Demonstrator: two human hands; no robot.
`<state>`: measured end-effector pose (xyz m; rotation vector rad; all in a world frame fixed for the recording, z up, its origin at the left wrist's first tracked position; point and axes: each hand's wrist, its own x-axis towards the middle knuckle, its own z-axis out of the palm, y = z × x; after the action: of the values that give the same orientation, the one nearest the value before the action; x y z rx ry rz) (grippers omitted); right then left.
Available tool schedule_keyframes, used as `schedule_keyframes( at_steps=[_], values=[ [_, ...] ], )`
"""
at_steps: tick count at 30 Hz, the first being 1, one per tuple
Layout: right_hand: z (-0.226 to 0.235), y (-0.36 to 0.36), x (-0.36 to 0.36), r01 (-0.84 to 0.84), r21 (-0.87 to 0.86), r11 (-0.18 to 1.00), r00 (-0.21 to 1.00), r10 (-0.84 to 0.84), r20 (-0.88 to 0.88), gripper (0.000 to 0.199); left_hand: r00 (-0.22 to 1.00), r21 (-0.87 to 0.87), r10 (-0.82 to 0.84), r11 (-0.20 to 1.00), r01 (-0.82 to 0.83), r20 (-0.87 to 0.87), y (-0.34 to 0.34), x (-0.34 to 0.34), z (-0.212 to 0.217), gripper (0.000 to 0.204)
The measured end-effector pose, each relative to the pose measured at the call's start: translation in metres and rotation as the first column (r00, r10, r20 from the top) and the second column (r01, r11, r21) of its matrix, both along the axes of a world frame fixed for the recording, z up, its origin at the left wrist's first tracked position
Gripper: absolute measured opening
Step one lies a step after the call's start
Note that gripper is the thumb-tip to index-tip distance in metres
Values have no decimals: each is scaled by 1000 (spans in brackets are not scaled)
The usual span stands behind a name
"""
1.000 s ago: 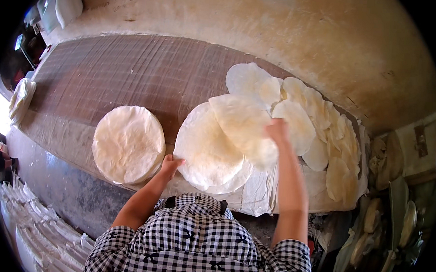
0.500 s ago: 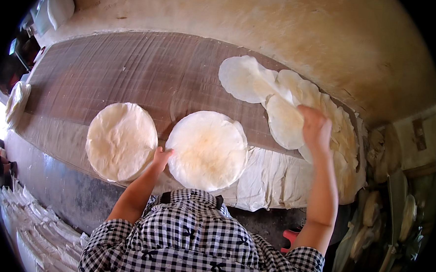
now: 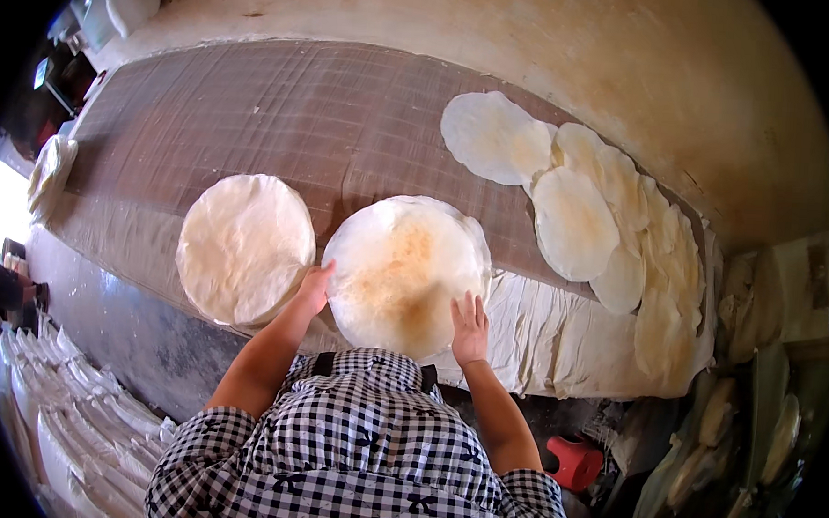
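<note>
A round stack of thin, pale flatbreads (image 3: 387, 248), its top sheet browned in the middle, lies on the table right in front of me. My left hand (image 3: 315, 288) grips the stack's left edge, with some fingers hidden against it. At the right edge, my right hand (image 3: 470, 329) is open, fingers spread and touching the rim. Left of my left hand sits a second round pile of flatbreads (image 3: 244, 250), paler and wrinkled on top. Farther right, loose flatbread sheets (image 3: 576, 225) overlap in a long spread.
The long table has a brown striped cover (image 3: 254, 110) and a creased pale cloth (image 3: 542, 336) along its near edge. A wall (image 3: 613, 44) rises behind it. White folded bundles (image 3: 78, 420) lie lower left; a red stool (image 3: 574, 462) stands below right.
My right hand has come from the spread sheets at the far right to the middle stack, where a more browned sheet now lies on top. My left hand has stayed at the stack's edge.
</note>
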<state>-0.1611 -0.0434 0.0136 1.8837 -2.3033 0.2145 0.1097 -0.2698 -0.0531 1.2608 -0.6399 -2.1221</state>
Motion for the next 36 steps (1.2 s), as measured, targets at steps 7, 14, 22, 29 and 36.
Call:
schedule_keyframes(
  at_steps=[7,14,22,29,36],
  values=[
    [-51,1,-9,673,342,656,-462,12,887,25,969,-173,-9,983,54,248,5,-14,-32,16],
    [-53,-24,-18,613,-101,784,695,-474,541,23,925,-263,-12,957,121,381,-1,-8,-50,19],
    [-67,-33,-46,667,101,739,527,-563,636,30,886,-305,-66,925,226,459,8,-20,-11,21],
    [-78,-34,-50,655,179,734,430,-557,711,30,900,-284,-39,942,178,435,9,-21,5,25],
    [-36,-51,-37,571,224,789,39,-299,953,27,713,-402,10,831,384,701,8,-20,-2,39]
  ],
)
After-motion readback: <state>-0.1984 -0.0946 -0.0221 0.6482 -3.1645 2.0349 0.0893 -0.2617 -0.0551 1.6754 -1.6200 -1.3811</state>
